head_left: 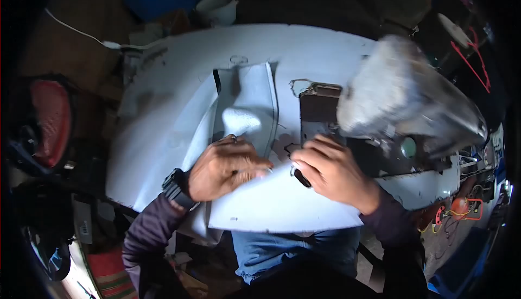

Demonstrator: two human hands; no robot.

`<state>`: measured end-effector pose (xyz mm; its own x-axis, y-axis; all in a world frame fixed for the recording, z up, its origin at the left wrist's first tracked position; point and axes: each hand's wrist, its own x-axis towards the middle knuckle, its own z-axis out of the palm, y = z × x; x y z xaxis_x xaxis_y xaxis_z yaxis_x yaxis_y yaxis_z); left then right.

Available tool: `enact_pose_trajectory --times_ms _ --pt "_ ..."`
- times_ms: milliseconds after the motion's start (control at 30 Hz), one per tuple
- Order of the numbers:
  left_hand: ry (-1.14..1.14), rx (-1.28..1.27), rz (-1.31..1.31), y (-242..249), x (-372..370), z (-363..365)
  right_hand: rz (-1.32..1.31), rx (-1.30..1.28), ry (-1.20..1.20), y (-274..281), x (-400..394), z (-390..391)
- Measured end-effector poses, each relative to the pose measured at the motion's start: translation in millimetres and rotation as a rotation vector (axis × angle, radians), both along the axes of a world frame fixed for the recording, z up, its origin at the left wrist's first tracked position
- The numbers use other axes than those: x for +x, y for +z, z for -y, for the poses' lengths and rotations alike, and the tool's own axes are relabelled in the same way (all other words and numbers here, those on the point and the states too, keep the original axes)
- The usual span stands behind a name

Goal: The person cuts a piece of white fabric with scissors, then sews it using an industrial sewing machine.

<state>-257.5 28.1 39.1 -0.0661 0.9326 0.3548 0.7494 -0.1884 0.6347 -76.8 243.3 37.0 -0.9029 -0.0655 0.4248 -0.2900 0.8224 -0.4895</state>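
My left hand (228,168), with a black watch on its wrist, is closed with thumb and fingertips together over the white table. A small pale bit shows at its fingertips, too blurred to name. My right hand (328,168) is closed just to the right, its fingertips bunched near a small dark object (300,177) whose kind I cannot make out. A white sheet (282,206) lies beneath both hands at the near edge. Beyond my left hand lies a pale flat piece with dark edging (252,90).
A dark tray (320,109) lies right of centre, with a green round item (408,147) farther right. A large greyish-white bulky object (385,90) covers the table's right side. A white bucket (217,10) stands behind the table. At left is a red-and-black item (51,122).
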Motion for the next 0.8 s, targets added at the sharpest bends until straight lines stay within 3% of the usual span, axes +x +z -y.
enact_pose_trajectory --times_ms 167,233,300,333,400,467,800 --pt "-0.070 0.002 0.255 -10 -13 -4 0.065 -0.080 0.008 9 -2 -11" --pt "-0.119 0.044 0.205 -10 -16 -6 0.127 -0.100 0.039 12 0 -14" --pt "-0.030 0.001 0.310 -5 -9 -11 0.146 -0.120 0.081 12 4 -17" --pt "-0.092 -0.062 0.131 -2 -17 -4 0.210 -0.168 0.072 15 5 -16" --pt "-0.093 -0.071 0.423 -10 -5 -2 0.322 -0.243 0.057 25 4 -15" --pt "-0.016 -0.164 0.517 -2 -1 -3 0.368 -0.263 0.079 26 0 -19" --pt "-0.053 -0.093 0.464 -15 -13 -12 0.439 -0.301 0.164 29 -1 -27"
